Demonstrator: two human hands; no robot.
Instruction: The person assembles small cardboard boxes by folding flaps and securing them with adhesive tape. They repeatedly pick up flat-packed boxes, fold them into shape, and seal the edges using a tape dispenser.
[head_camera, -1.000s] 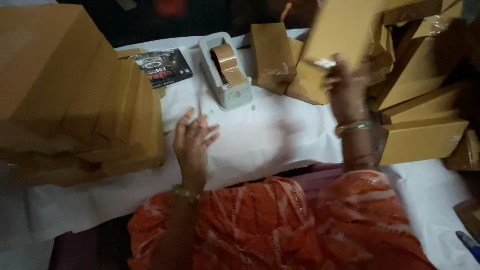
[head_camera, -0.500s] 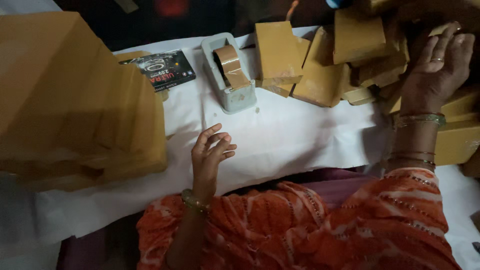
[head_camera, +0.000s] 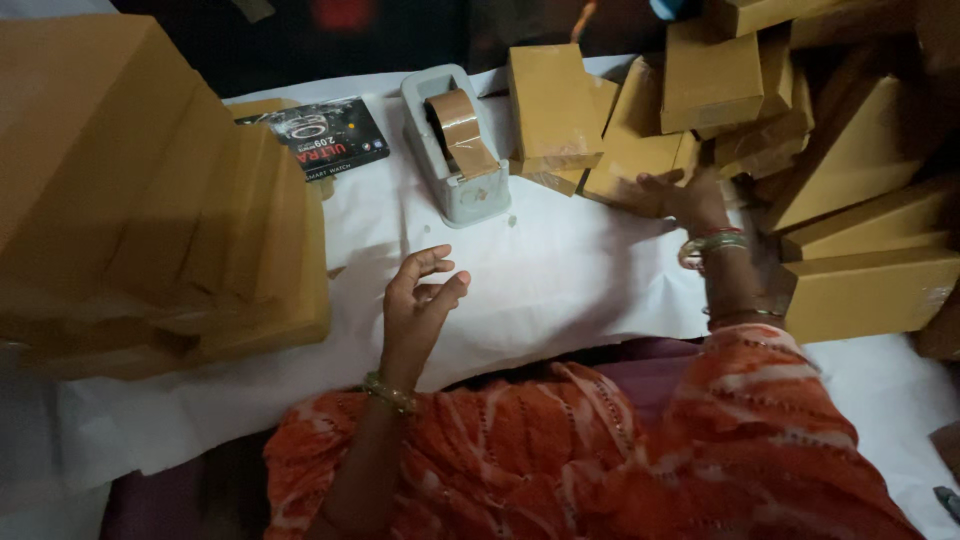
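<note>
The right hand (head_camera: 690, 200) reaches forward with its fingers (head_camera: 655, 181) spread, fingertips touching a flat brown parcel (head_camera: 630, 165) at the near edge of a heap of like parcels (head_camera: 800, 120); nothing is gripped. The left hand (head_camera: 420, 305) rests palm-up on the white paper sheet (head_camera: 560, 270) that covers the table, fingers (head_camera: 432, 262) loosely curled and apart, holding nothing.

The touched parcel lies tilted against an upright brown box (head_camera: 555, 105) just beside it, at the far right of the sheet. Wrapped in brown paper and tape, it looks stiff, light and not fragile; the taped faces are probably somewhat slick, so a hold across its two long edges, thumb on one and fingers on the other, would likely be the surest.

A grey tape dispenser (head_camera: 455, 150) loaded with brown tape stands between the two hands, farther from the person. A black printed carton (head_camera: 330, 135) lies left of it. A tall stack of brown boxes (head_camera: 150, 200) fills the left side. Orange patterned sleeves (head_camera: 640, 440) cover both forearms.
</note>
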